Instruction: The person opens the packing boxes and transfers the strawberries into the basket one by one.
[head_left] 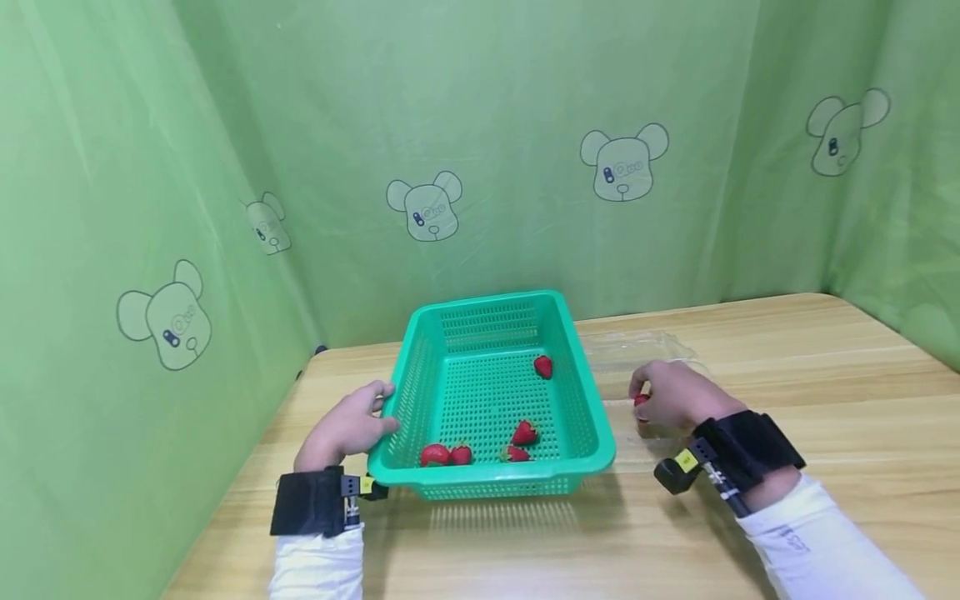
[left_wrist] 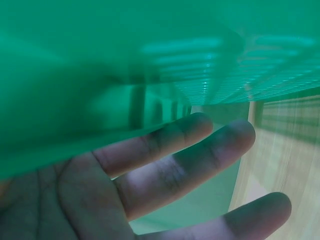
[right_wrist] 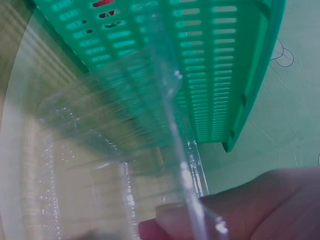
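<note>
A green perforated basket (head_left: 491, 479) stands in front of me with several strawberries (head_left: 524, 432) in it, most near its front wall. My left hand (head_left: 348, 429) rests at the basket's left rim, thumb against the edge. In the left wrist view, three of its fingers (left_wrist: 175, 175) stretch nearly straight beneath the rim. On the basket's other side my right hand (head_left: 682, 396) pinches a strawberry (head_left: 641, 401) over a clear plastic container (head_left: 630, 346). The right wrist view shows that strawberry (right_wrist: 152, 231) at the thumb, partly hidden behind the container's transparent edge (right_wrist: 185, 175).
Both stand on a wooden table (head_left: 810, 375), the plastic container close by the basket's right wall. A green curtain (head_left: 517, 100) with bear-head drawings hangs behind the table and along both sides. Each wrist wears a black strap (head_left: 750, 450) with a small camera.
</note>
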